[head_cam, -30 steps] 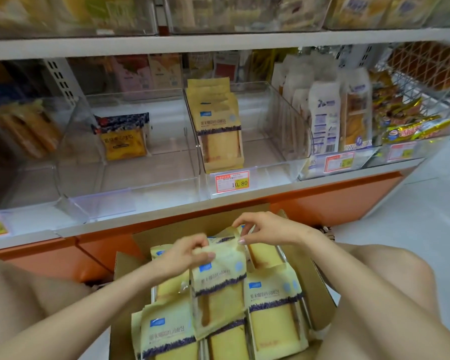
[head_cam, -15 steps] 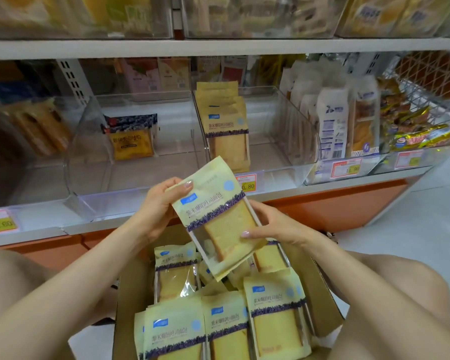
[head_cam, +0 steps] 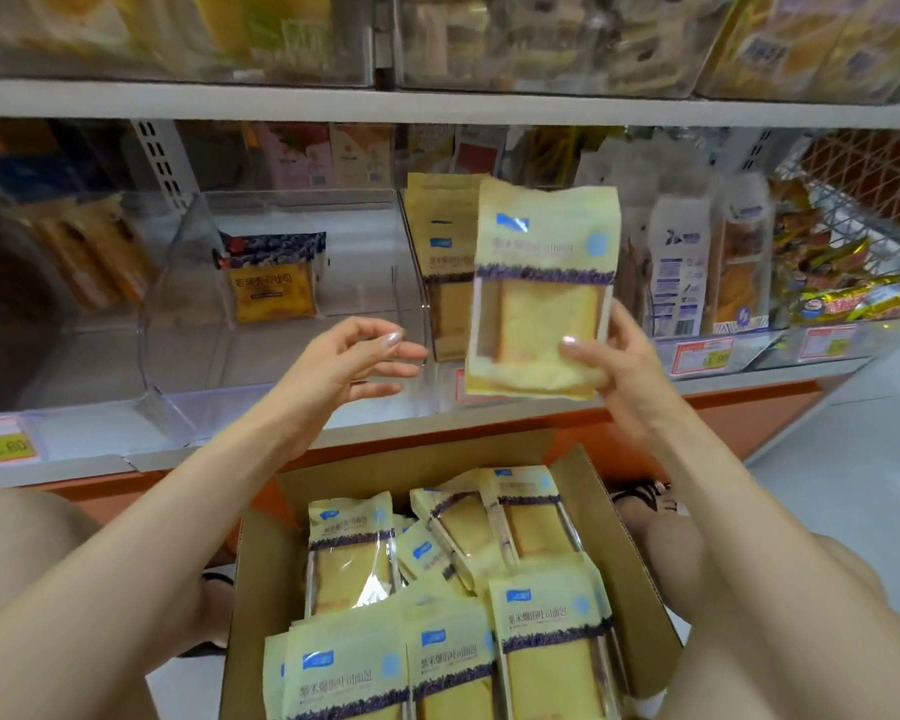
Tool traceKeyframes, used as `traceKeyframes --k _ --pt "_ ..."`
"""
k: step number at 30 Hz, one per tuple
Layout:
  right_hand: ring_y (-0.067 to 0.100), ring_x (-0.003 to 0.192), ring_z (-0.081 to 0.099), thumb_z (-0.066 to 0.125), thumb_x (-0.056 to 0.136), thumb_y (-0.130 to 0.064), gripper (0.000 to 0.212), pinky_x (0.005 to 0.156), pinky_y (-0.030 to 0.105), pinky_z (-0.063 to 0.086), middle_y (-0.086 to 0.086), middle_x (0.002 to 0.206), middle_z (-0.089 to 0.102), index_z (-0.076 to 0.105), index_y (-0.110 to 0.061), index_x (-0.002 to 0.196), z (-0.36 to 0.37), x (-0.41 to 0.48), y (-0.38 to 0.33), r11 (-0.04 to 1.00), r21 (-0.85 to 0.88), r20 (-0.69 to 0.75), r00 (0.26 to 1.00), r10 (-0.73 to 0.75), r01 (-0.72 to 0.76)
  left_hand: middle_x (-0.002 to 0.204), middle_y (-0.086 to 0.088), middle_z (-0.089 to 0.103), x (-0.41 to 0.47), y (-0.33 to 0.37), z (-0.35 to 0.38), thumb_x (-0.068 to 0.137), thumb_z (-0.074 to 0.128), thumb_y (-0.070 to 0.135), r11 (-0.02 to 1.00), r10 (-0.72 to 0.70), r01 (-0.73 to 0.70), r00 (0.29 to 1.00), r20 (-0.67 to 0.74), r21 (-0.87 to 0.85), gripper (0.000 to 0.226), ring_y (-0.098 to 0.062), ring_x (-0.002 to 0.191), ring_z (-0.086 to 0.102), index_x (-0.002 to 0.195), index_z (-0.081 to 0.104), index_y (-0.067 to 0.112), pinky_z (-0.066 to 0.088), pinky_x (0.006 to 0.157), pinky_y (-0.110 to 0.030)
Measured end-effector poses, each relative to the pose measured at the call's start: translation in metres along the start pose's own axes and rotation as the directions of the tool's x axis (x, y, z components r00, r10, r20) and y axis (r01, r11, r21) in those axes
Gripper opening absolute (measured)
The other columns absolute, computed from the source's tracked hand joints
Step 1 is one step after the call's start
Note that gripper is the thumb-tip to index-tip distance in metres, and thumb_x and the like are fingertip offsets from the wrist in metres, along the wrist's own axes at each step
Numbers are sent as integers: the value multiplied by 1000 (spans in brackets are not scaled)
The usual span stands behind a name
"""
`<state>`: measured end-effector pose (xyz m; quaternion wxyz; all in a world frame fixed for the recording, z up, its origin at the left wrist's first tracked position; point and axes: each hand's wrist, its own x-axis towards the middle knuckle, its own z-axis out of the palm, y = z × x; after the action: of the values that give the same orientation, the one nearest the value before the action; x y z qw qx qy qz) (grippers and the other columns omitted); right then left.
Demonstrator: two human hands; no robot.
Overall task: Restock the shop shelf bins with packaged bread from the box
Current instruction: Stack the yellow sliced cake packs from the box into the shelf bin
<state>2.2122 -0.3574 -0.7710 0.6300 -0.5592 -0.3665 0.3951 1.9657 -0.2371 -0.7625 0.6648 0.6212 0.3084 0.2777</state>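
Thumb in front and fingers curled behind, the right hand [head_cam: 622, 363] pinches one bread packet [head_cam: 541, 283] by its lower right corner. It holds the packet upright in the air above the box [head_cam: 622, 543], in front of the middle clear bin [head_cam: 412, 236] on the shelf [head_cam: 385, 426]. The left hand [head_cam: 344, 361] hangs just left of the packet, fingers [head_cam: 385, 339] loosely spread and slightly bent, touching nothing.

At least seven more of the same yellow packets [head_cam: 352, 553] lie in the open cardboard box between the person's knees, some upright and some tilted. A short row of matching packets [head_cam: 440, 252] stands in the middle bin; their number cannot be told. The left clear bin [head_cam: 178, 314] holds one blue-topped packet [head_cam: 271, 283].
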Motion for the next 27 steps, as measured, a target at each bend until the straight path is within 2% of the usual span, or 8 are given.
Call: traceKeyframes --k 4,8,13,17,19,23,25,27 --pt "22 99 65 63 83 2 47 72 29 58 3 109 65 47 -18 122 -3 50 -12 998 -58 -98 995 -10 4 99 -4 72 5 0 2 91 55 21 997 10 -6 999 -48 78 16 -14 87 69 104 57 12 55 72 -20" --pt "28 113 58 74 76 -4 79 93 45 51 11 134 53 34 -12 143 5 97 -8 962 -235 -147 984 103 -135 93 -3 71 11 2 8 92 55 9 963 154 -129 984 -90 236 5 -5 78 67 95 58 10 51 68 -13" --pt "26 106 59 71 79 -2 54 71 32 52 7 119 58 47 -12 125 28 119 9 842 -498 -51 977 209 -206 91 -2 72 15 6 14 91 56 7 931 230 -215 973 -16 296 9 -11 82 68 88 59 15 50 72 -16" --pt "29 111 59 69 85 -11 39 81 38 52 11 117 61 55 -8 121 38 125 18 633 -736 -41 950 310 -239 89 1 72 18 8 14 91 55 6 922 234 -222 972 -2 317 12 -13 83 68 87 60 16 51 76 -21" --pt "30 108 60 69 85 -15 35 86 41 52 11 117 62 58 -6 117 39 126 19 577 -784 -74 957 281 -230 89 1 72 19 8 13 91 55 7 917 232 -218 973 -2 335 10 -13 84 68 88 60 15 53 78 -25" --pt "30 101 63 68 85 -15 20 76 38 53 14 112 65 58 -11 101 35 125 14 607 -777 -92 984 152 -166 89 1 72 17 4 12 92 55 10 900 229 -218 973 18 377 7 -11 83 67 90 61 14 53 81 -29" --pt "28 103 60 69 84 -21 32 77 35 50 14 118 62 56 -8 111 30 121 10 572 -808 -82 988 128 -141 87 3 72 16 2 13 91 56 11 892 219 -213 975 30 398 7 -8 81 67 89 61 15 54 81 -27" --pt "28 111 56 70 83 -29 51 86 37 48 12 123 58 50 -8 125 24 113 5 544 -826 -127 989 74 -147 87 4 72 14 -1 13 91 56 12 885 205 -203 978 42 419 7 -7 81 67 88 61 16 53 80 -25"
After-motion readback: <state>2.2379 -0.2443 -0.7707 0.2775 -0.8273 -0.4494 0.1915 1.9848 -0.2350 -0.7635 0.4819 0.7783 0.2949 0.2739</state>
